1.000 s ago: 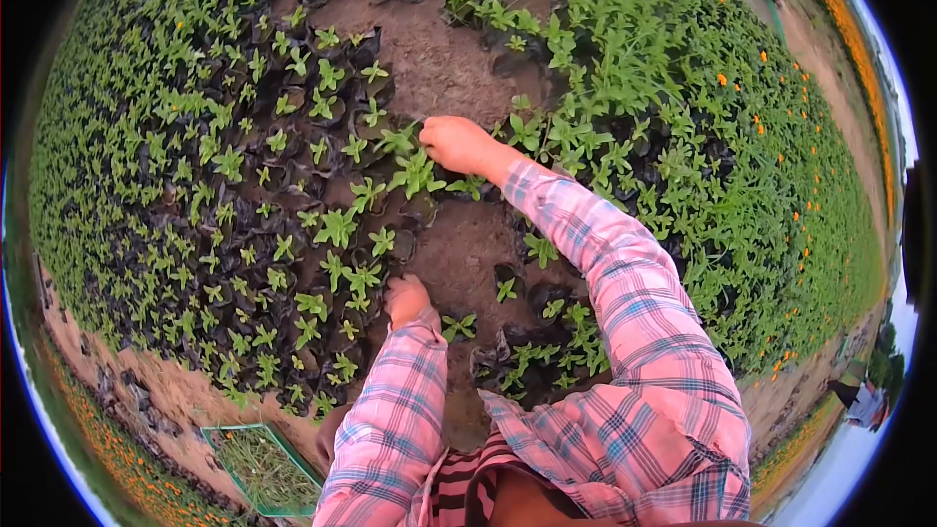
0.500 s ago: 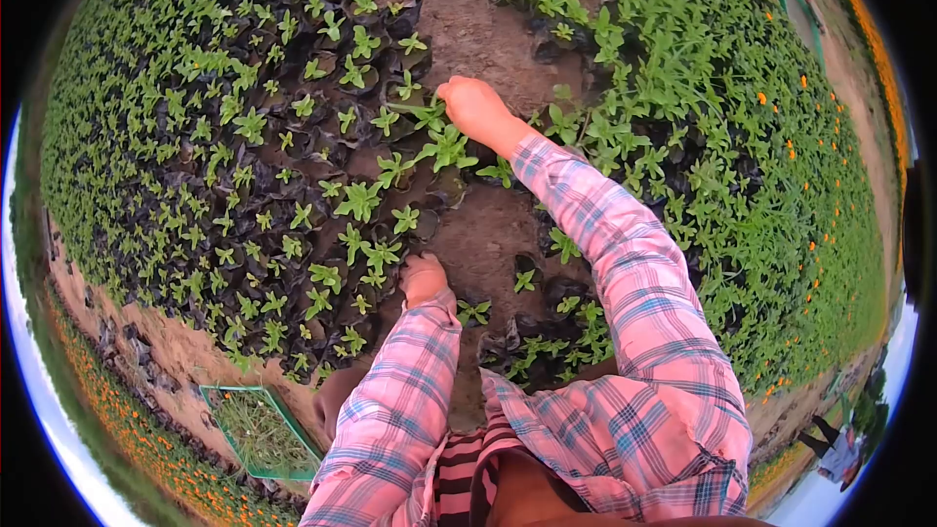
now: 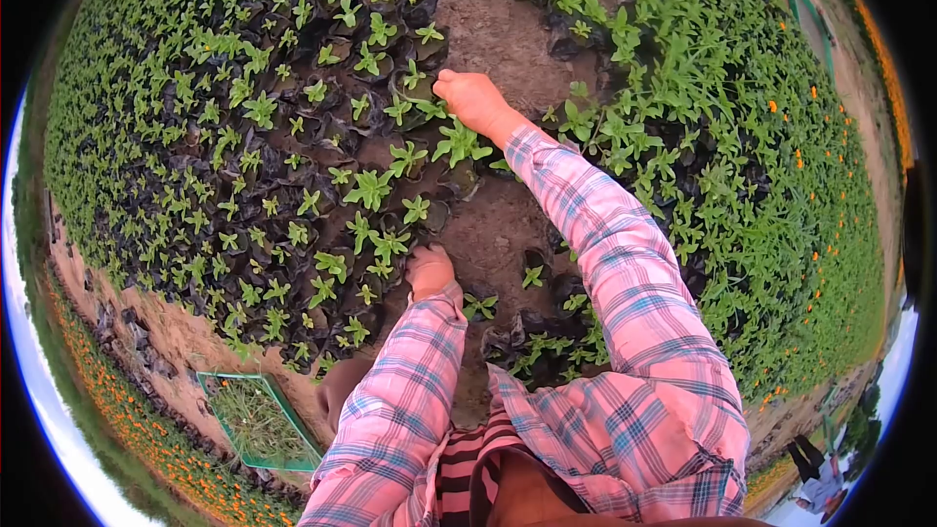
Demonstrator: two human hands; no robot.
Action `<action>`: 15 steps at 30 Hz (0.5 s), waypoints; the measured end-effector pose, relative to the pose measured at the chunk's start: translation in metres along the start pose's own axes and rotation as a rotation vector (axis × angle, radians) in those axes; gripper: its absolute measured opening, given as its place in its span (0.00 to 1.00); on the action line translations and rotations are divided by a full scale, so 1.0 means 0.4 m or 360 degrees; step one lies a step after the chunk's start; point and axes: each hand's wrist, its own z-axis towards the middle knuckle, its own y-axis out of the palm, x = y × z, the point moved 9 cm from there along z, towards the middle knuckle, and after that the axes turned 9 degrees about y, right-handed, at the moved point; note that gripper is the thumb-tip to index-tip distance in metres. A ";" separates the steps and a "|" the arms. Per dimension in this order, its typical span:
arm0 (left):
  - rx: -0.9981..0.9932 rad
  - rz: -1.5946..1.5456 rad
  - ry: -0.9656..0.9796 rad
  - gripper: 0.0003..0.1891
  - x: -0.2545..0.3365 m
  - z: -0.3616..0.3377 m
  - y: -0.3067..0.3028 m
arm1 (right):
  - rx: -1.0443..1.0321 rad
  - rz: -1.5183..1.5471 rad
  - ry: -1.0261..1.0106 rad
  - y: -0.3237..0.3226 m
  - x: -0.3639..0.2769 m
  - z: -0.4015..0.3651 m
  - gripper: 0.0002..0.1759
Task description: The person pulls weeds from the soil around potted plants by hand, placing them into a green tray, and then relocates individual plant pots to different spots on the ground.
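Note:
My right hand (image 3: 472, 101) is closed at the edge of the seedling bed, beside a leafy plant (image 3: 461, 142); its fingertips touch green leaves, and what they pinch is too small to make out. Lower down, my left hand (image 3: 429, 269) rests among small seedlings (image 3: 390, 246) in black bags, its fingers curled and partly hidden by leaves and plastic. Between the two hands stand several seedlings, one of them a broad-leaved plant (image 3: 369, 190).
Bare brown soil (image 3: 493, 39) runs between the left bed and taller green plants (image 3: 742, 185) on the right. A green-framed tray (image 3: 259, 420) of cut weeds lies at lower left. Another person (image 3: 820, 478) stands at far lower right.
The view has shifted slightly, so the plants appear a little further right. My right hand has moved slightly up relative to the leafy plant; my left hand stays low among the seedlings.

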 end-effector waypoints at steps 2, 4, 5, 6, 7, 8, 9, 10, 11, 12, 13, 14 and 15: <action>0.0069 -0.0114 -0.0078 0.32 -0.003 -0.008 -0.014 | 0.0090 0.0136 0.0071 0.000 0.013 -0.008 0.06; 0.0107 -0.0210 -0.0141 0.32 -0.004 -0.023 -0.036 | 0.0170 0.0272 0.0140 0.009 0.029 -0.012 0.07; 0.0173 -0.0233 -0.0136 0.33 -0.010 -0.016 -0.027 | 0.0176 0.0455 0.0330 0.012 0.057 -0.005 0.10; 0.0201 -0.0247 -0.0133 0.33 -0.016 -0.009 -0.014 | 0.0181 0.0636 0.0522 0.019 0.083 -0.006 0.12; 0.0229 -0.0260 -0.0130 0.33 -0.022 -0.003 -0.003 | 0.0171 0.0680 0.0628 0.024 0.097 -0.011 0.10; 0.0161 -0.0089 -0.0064 0.35 -0.020 0.011 0.013 | 0.0168 0.0675 0.0628 0.021 0.095 -0.008 0.10; 0.0129 -0.0004 -0.0029 0.35 -0.018 0.021 0.028 | 0.0032 0.1343 0.0911 0.055 0.127 -0.012 0.08; 0.0099 0.0081 0.0006 0.36 -0.016 0.030 0.043 | -0.0116 0.2016 0.1183 0.098 0.139 -0.023 0.07; 0.0079 0.0102 0.0027 0.38 -0.014 0.029 0.042 | -0.0084 0.2133 0.1219 0.096 0.150 -0.017 0.05; 0.0068 0.0111 0.0034 0.39 -0.013 0.029 0.041 | -0.0084 0.2133 0.1217 0.090 0.159 -0.016 0.05; 0.0057 0.0121 0.0041 0.40 -0.013 0.029 0.042 | -0.0098 0.1956 0.1111 0.074 0.165 -0.012 0.06; 0.0088 0.0096 0.0046 0.40 -0.012 0.027 0.037 | -0.0117 0.1782 0.1005 0.057 0.160 -0.010 0.06; 0.0098 0.0085 0.0044 0.41 -0.014 0.022 0.036 | -0.0184 0.1683 0.1010 0.056 0.158 -0.013 0.08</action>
